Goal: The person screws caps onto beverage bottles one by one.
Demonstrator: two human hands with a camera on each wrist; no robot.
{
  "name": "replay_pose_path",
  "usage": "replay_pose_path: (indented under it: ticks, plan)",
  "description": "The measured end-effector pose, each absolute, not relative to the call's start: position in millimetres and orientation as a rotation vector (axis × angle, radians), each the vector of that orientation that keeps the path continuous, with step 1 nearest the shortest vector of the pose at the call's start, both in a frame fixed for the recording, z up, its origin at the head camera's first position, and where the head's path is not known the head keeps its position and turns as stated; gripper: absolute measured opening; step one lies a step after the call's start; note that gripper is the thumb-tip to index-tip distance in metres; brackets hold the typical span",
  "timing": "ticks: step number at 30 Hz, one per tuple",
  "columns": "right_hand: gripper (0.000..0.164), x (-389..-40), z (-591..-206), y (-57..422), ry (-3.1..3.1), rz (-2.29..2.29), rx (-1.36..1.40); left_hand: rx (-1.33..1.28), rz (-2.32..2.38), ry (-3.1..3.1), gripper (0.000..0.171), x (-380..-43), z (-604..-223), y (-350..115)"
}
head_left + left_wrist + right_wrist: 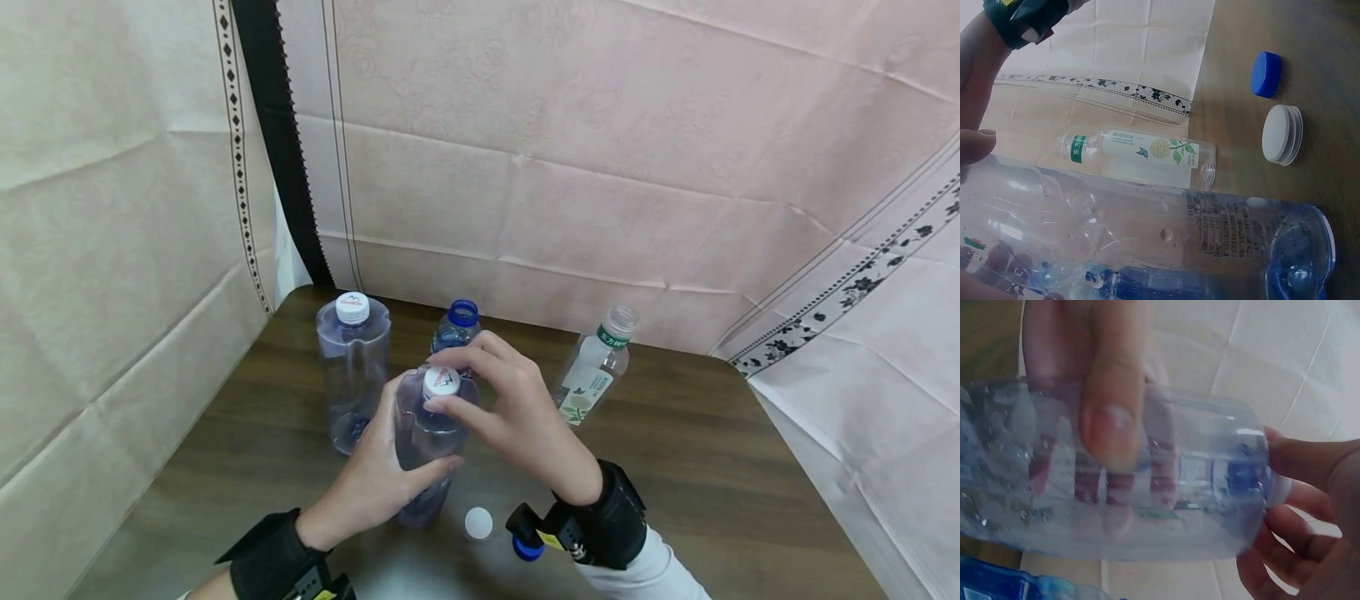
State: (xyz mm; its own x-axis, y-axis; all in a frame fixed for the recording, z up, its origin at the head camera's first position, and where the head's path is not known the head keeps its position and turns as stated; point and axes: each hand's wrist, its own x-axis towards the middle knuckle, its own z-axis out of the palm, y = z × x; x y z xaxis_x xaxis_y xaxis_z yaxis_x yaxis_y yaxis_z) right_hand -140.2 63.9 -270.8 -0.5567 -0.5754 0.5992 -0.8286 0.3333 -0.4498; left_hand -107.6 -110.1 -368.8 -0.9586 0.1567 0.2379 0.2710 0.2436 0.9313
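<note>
A large clear plastic bottle (429,446) stands slightly tilted at the near middle of the table. My left hand (372,483) grips its body from the left, thumb across the front; in the right wrist view the fingers show through the clear wall behind it. My right hand (517,404) reaches over from the right and pinches the white cap (441,382) on the bottle's neck between thumb and fingers. Small droplets cling inside the bottle in the left wrist view, where printed text (1229,225) shows near its base.
Left of the held bottle stands a similar capped bottle (352,375). Behind is an uncapped bottle with a blue neck (462,313); to the right, an uncapped bottle with a green-and-white label (588,387). A loose white cap (478,523) and blue cap (528,550) lie on the wooden table (712,467).
</note>
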Motion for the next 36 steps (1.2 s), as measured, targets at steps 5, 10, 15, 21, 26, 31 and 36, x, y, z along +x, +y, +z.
replay_pose_path:
  ticks: [5,10,15,21,26,31,36]
  plan:
    - [0.036,-137,-276,58,-2.259,1.13,1.114,-0.432,-1.82,-2.389,0.097,-107,-370,-110]
    - [0.038,-131,-280,51,-2.273,1.162,0.95,-0.427,-1.81,-2.397,0.097,-107,-369,-109]
    - [0.04,-130,-284,46,-2.299,1.195,0.864,-0.424,-1.807,-2.41,0.097,-108,-369,-109]
    - [0.047,-131,-288,43,-2.292,1.226,0.909,-0.441,-1.773,-2.401,0.096,-108,-371,-110]
    - [0.051,-131,-289,48,-2.236,1.279,1.058,-0.465,-1.774,-2.384,0.097,-108,-371,-111]
    - [0.048,-132,-289,59,-2.16,1.282,1.238,-0.431,-1.77,-2.404,0.097,-108,-371,-111]
    - [0.047,-136,-290,68,-2.177,1.294,1.328,-0.42,-1.767,-2.402,0.098,-108,-371,-111]
